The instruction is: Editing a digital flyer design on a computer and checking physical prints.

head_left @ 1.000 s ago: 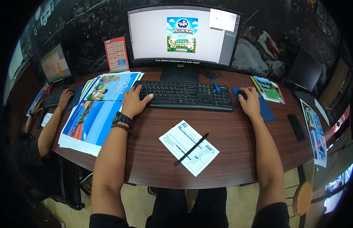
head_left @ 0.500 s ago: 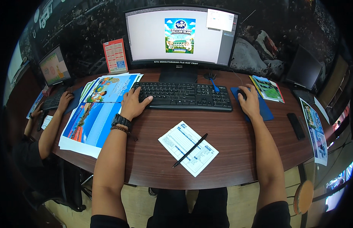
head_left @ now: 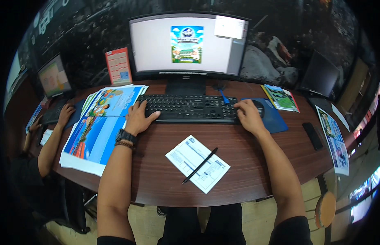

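A black keyboard (head_left: 186,109) lies across the desk below a wide curved monitor (head_left: 153,47). At its left end rests my left hand (head_left: 137,120), fingers spread over the edge keys and thumb stretched to the right. My right hand (head_left: 251,118) is at the number pad, its fingers bent over the keys and holding nothing. Just right of it a black mouse (head_left: 259,107) sits free on a blue mouse pad (head_left: 276,121). On the screen is a colourful poster with a small white window at upper right.
Nearer me, a black pen (head_left: 200,165) lies across a printed form (head_left: 191,148). Colour prints (head_left: 92,136) are stacked at left, beside a co-worker's hand (head_left: 66,112). A red-edged calendar (head_left: 118,67), booklets (head_left: 281,98) and a dark phone (head_left: 312,136) stand or lie around.
My right hand has let go of the mouse and moved left onto the number pad. My left hand stays on the keyboard's left end. The whole view has shifted slightly.
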`<action>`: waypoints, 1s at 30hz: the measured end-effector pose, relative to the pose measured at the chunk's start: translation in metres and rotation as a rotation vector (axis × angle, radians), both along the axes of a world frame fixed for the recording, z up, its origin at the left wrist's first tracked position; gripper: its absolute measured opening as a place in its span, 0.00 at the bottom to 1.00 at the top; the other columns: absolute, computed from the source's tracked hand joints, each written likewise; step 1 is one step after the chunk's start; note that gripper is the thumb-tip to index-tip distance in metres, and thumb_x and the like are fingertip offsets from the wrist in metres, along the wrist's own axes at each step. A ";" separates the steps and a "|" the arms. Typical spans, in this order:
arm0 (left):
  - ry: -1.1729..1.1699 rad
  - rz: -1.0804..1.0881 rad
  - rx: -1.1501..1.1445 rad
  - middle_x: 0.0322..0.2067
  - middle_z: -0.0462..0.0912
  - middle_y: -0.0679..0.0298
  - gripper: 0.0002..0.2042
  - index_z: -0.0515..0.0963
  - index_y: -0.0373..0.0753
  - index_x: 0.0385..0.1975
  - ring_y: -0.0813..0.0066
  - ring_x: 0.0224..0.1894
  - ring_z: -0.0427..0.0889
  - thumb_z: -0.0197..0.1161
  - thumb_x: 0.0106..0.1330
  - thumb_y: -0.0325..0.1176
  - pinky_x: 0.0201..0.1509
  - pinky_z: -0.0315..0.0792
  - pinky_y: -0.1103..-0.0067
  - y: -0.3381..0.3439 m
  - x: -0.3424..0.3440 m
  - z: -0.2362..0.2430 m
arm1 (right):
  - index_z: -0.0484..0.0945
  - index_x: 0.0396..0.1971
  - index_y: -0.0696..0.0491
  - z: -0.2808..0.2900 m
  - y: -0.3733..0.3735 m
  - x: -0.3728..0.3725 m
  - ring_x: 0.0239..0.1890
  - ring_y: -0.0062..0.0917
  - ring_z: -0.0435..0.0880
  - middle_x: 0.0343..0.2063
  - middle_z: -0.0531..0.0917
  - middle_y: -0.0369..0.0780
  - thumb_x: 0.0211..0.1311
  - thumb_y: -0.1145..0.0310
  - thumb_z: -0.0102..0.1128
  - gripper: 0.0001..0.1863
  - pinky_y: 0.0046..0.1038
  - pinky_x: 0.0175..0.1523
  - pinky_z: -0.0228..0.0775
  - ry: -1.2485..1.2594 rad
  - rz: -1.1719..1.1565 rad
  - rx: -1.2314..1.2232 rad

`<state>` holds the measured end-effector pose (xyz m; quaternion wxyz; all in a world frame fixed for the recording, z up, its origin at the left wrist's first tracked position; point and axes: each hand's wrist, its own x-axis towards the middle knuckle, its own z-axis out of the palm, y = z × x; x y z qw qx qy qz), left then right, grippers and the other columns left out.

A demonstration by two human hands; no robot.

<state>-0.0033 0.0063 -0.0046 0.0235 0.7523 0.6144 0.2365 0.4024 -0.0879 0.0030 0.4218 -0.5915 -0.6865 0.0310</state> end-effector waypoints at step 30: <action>0.046 0.017 -0.022 0.67 0.59 0.43 0.43 0.65 0.38 0.66 0.42 0.69 0.55 0.60 0.59 0.66 0.68 0.55 0.51 -0.001 -0.001 -0.001 | 0.84 0.41 0.52 -0.009 0.006 -0.016 0.59 0.41 0.68 0.52 0.75 0.46 0.63 0.61 0.58 0.13 0.40 0.62 0.63 -0.358 -0.072 0.089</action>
